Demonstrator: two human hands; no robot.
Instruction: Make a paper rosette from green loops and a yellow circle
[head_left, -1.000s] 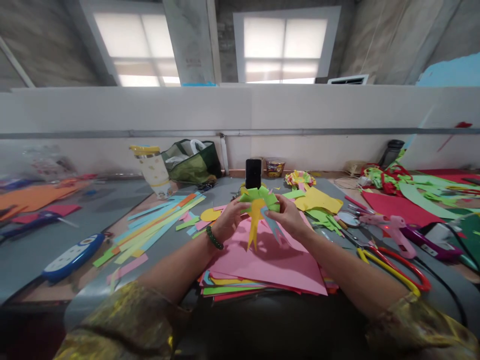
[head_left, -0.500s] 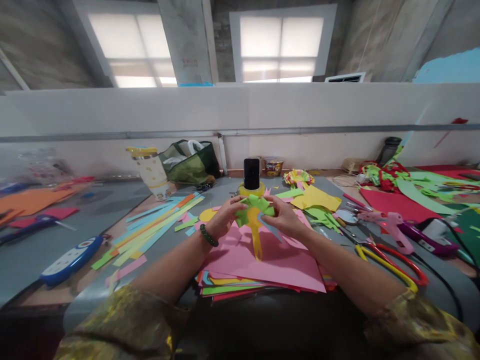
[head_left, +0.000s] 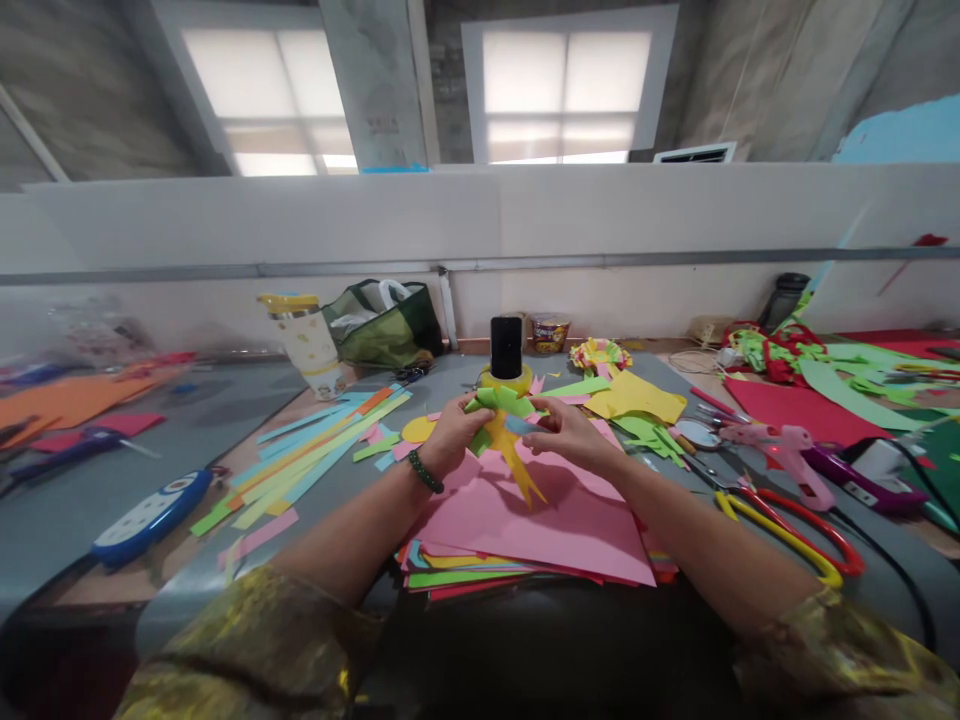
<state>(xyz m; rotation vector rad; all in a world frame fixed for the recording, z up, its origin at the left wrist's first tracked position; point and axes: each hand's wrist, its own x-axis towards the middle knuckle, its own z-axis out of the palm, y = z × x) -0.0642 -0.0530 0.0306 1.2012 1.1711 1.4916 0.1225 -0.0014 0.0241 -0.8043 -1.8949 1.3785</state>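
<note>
1. Paper rosette (head_left: pixel 501 400): ctr of frame, held up just above the pink top sheet (head_left: pixel 540 535) of a paper stack. Green loops on top; yellow tail (head_left: pixel 519 465) w/ forked end hangs down, leaning to lower R; short blue tail (head_left: pixel 517 424) on its R side.
2. L hand (head_left: pixel 457 432): thumb + fingers pinched on rosette's L edge. Green bead bracelet (head_left: pixel 426 473) on wrist.
3. R hand (head_left: pixel 568 432): thumb + index grasping rosette's R side, around the blue tail; exact contact of the other fingers can't tell.
4. Stack: lower ctr, pink on top, mixed-color edges showing along the front.
5. Behind rosette, mid-frame: phone (head_left: pixel 506 345) upright in a yellow holder (head_left: pixel 505 379); snack cup (head_left: pixel 550 335) just R of it, then a multicolor paper flower (head_left: pixel 600 356).
6. R of ctr: yellow sheet (head_left: pixel 637 398), w/ green scraps (head_left: pixel 651 440) just below it.
7. Far R: pink glue gun (head_left: pixel 784 452), red sheet (head_left: pixel 795 408) behind it; scissors (head_left: pixel 806 530) w/ red & yellow handles lie lower R, near R forearm.
8. L of ctr: colored strips (head_left: pixel 307 460) fanned diagonally; tumbler (head_left: pixel 306 345) w/ yellow lid & green bag (head_left: pixel 390 330) behind them.
9. Lower L: blue-and-white device (head_left: pixel 154 515), ID unclear.
</note>
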